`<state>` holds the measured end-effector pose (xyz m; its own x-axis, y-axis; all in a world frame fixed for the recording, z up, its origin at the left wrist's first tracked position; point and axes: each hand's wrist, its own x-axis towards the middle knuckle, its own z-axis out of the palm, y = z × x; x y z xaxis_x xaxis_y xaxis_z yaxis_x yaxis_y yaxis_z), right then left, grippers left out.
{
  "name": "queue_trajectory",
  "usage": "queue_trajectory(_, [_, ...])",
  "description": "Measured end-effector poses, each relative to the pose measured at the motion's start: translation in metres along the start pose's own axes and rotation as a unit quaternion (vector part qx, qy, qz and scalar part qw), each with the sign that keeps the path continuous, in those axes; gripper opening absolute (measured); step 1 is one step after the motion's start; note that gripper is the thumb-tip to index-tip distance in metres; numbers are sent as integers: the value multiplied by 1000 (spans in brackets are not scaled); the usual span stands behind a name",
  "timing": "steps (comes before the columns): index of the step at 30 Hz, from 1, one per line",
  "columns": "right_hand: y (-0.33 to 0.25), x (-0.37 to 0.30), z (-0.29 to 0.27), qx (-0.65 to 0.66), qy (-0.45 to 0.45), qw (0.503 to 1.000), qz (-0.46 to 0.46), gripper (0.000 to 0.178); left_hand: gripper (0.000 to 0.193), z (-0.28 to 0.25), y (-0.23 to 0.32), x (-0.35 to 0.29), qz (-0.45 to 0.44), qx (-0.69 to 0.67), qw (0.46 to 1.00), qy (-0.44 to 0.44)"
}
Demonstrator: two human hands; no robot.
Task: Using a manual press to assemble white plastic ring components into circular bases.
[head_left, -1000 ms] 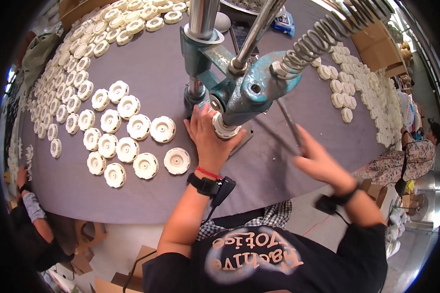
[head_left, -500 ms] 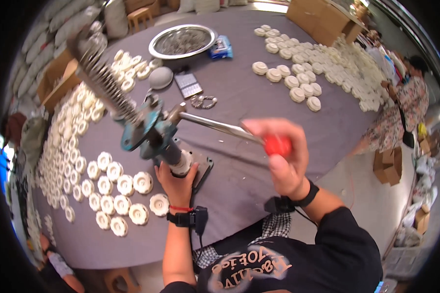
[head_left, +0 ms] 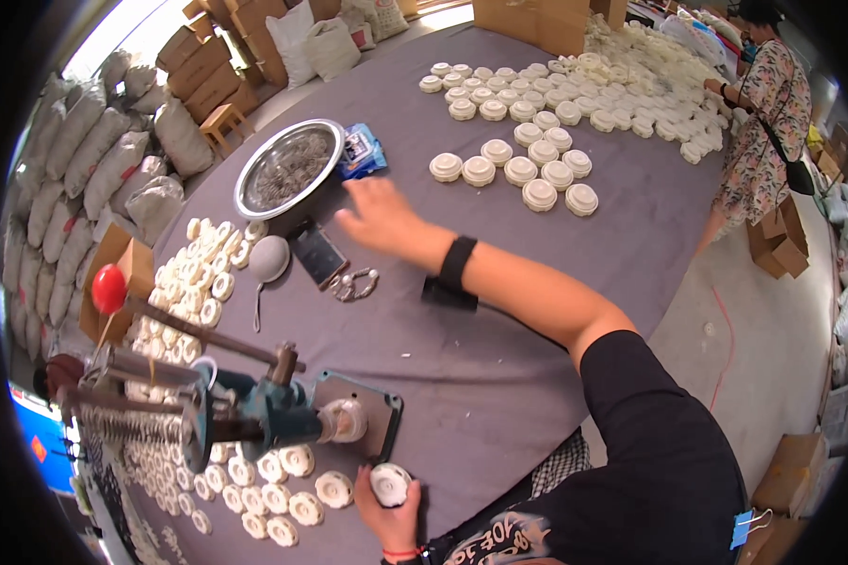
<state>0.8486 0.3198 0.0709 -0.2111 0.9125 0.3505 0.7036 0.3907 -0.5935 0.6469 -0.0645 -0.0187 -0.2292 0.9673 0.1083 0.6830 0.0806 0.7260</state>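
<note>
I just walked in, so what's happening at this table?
A person is working bare-handed at a cloth-covered table. Their left hand holds a round white part beside a lever press. Their right hand, apparently empty, is stretched out near a metal bowl and blue packet. Many similar white parts lie around.

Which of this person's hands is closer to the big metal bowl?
Right. The right hand is just to the lower right of the metal bowl, not touching it. The left hand is much farther, near the press, holding a white disc.
</note>
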Motion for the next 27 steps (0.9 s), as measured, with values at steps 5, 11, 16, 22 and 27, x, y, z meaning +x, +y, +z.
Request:
queue_trajectory(5, [146, 51, 9, -342, 34, 933, 109, 60, 73, 8, -7, 2, 16, 204, 979, 0])
queue_trajectory(11, [188, 21, -30, -268, -115, 945, 147, 53, 77, 11, 9, 10, -103, 127, 982, 97])
queue_trajectory(16, [196, -48, -59, -280, -110, 952, 61, 58, 80, 13, 12, 11, -92, 155, 981, 66])
queue_trajectory(22, [244, -40, -139, -177, 22, 984, -15, 69, 78, 15, 10, 12, -71, 220, 971, 66])
queue_trajectory(27, [355, -1, -210, -305, 23, 940, 152, 70, 71, 16, 24, 17, -52, 272, 959, 61])
